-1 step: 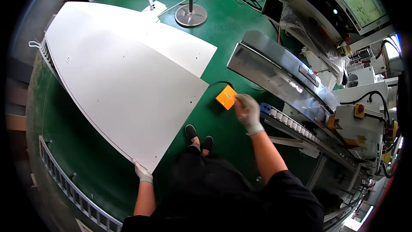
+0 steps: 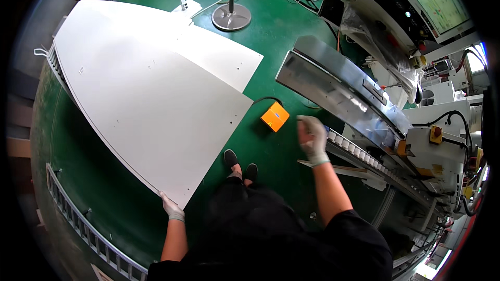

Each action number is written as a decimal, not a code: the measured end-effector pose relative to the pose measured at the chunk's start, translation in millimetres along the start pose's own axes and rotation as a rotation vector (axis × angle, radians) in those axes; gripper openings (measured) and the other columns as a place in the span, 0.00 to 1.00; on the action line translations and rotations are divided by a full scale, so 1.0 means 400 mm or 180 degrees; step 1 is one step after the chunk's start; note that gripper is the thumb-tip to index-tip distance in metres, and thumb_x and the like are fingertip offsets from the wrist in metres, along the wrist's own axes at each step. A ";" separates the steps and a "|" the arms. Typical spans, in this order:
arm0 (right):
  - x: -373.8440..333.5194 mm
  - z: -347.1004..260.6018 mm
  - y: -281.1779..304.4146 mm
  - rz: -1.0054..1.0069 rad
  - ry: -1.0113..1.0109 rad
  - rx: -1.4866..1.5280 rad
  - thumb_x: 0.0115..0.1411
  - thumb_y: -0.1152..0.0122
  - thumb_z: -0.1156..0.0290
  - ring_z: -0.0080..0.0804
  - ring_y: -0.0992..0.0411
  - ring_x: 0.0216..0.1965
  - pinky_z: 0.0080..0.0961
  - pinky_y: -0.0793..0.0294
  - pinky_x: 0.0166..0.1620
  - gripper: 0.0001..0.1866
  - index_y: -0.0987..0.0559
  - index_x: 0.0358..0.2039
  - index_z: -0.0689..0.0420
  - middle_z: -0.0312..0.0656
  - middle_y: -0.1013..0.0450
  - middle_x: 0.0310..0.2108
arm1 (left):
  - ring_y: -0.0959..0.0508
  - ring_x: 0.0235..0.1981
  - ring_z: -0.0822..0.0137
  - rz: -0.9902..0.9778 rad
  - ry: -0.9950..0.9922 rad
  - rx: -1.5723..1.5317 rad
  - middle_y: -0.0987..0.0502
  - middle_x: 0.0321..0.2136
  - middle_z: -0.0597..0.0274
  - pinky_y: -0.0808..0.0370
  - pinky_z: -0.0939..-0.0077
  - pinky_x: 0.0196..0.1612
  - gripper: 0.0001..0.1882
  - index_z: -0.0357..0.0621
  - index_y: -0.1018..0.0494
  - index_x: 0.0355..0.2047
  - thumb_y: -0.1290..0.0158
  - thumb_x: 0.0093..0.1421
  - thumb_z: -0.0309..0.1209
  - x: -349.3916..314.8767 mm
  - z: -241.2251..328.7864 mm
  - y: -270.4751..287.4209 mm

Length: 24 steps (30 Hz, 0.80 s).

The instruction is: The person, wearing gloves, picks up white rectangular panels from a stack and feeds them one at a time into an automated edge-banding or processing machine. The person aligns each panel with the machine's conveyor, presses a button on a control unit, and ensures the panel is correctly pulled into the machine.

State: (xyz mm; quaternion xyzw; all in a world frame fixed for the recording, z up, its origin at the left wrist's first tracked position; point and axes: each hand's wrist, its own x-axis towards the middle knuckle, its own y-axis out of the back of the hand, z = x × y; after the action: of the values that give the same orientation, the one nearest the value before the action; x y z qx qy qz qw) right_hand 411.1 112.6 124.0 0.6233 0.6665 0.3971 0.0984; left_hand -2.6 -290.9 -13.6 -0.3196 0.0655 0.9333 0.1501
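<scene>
A large white panel [image 2: 156, 99] with one curved edge and small drilled holes stretches across the left half of the view. My gloved left hand [image 2: 171, 206] grips its near corner, thumb on top and the other fingers hidden beneath. My gloved right hand [image 2: 312, 138] is held in the air at the near end of a roller rail [image 2: 354, 149]. Its fingers are loosely bent and apart, with nothing visible in them. To the left of that hand, an orange box-shaped pedal [image 2: 275, 116] with a black cable lies on the green floor.
Beyond the rail runs a metal machine beam [image 2: 333, 86]; a control screen [image 2: 429, 0] stands at the far right. Another white panel [image 2: 221, 60] lies partly under the large one. A round stand base [image 2: 231, 17] and cables are at the back, a roller track [image 2: 88, 229] at the near left.
My right hand has moved a little to the right, away from the orange pedal and over the end of the roller rail. My left hand stays at the panel corner.
</scene>
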 end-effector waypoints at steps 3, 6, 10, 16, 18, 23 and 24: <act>-0.040 0.089 0.179 0.0492 0.0292 -0.0966 0.61 0.38 0.77 0.50 0.20 0.42 0.39 0.21 0.50 0.09 0.16 0.41 0.58 0.49 0.19 0.39 | 0.31 0.67 0.54 0.0230 0.0130 0.0074 0.34 0.68 0.52 0.32 0.59 0.68 0.46 0.37 0.42 0.72 0.58 0.71 0.65 -0.010 0.011 -0.011; -0.079 0.182 0.262 0.0872 -0.1142 -0.1475 0.66 0.42 0.67 0.52 0.22 0.37 0.42 0.24 0.44 0.09 0.17 0.34 0.56 0.49 0.21 0.33 | 0.33 0.68 0.53 0.0206 0.0321 -0.0017 0.37 0.70 0.51 0.35 0.58 0.70 0.48 0.37 0.43 0.72 0.59 0.70 0.67 -0.021 0.034 -0.031; -0.113 0.263 0.283 0.0752 -0.0967 -0.2132 0.67 0.46 0.57 0.54 0.26 0.32 0.47 0.28 0.37 0.18 0.23 0.24 0.55 0.47 0.25 0.26 | 0.33 0.68 0.52 0.0314 0.0296 0.0251 0.37 0.70 0.51 0.34 0.57 0.69 0.47 0.37 0.43 0.73 0.60 0.70 0.66 -0.021 0.048 -0.042; -0.136 0.327 0.282 0.1071 -0.0385 -0.2225 0.63 0.42 0.62 0.48 0.27 0.25 0.44 0.29 0.30 0.15 0.24 0.21 0.54 0.45 0.27 0.22 | 0.30 0.65 0.48 0.0443 0.0328 -0.0166 0.34 0.67 0.44 0.32 0.56 0.68 0.47 0.30 0.42 0.70 0.58 0.71 0.64 0.040 -0.015 -0.004; -0.140 0.336 0.276 0.1015 -0.0974 -0.1986 0.58 0.37 0.67 0.41 0.29 0.21 0.38 0.30 0.27 0.11 0.24 0.20 0.52 0.41 0.28 0.21 | 0.24 0.59 0.50 0.0722 0.0128 0.0584 0.27 0.61 0.43 0.26 0.59 0.62 0.47 0.27 0.35 0.66 0.57 0.70 0.65 0.075 -0.011 -0.036; -0.128 0.315 0.267 0.0478 -0.1592 -0.2876 0.49 0.36 0.59 0.47 0.26 0.26 0.45 0.28 0.29 0.10 0.25 0.18 0.46 0.41 0.27 0.23 | 0.23 0.57 0.50 0.0144 -0.0306 0.1539 0.25 0.59 0.44 0.25 0.60 0.61 0.47 0.27 0.34 0.65 0.57 0.70 0.65 0.116 0.082 -0.353; -0.126 0.297 0.269 0.0893 -0.1172 -0.2509 0.49 0.36 0.59 0.46 0.25 0.27 0.44 0.28 0.30 0.09 0.25 0.18 0.47 0.41 0.27 0.23 | 0.22 0.57 0.50 0.0012 -0.0400 0.1658 0.25 0.59 0.44 0.25 0.60 0.60 0.47 0.27 0.34 0.65 0.57 0.70 0.65 0.112 0.107 -0.426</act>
State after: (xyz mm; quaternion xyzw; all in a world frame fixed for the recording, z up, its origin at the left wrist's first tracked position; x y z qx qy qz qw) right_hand 576.8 105.3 96.8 0.6827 0.3452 0.5124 0.3901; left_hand -5.9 -109.7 -12.1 -0.2115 0.2946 0.9032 0.2293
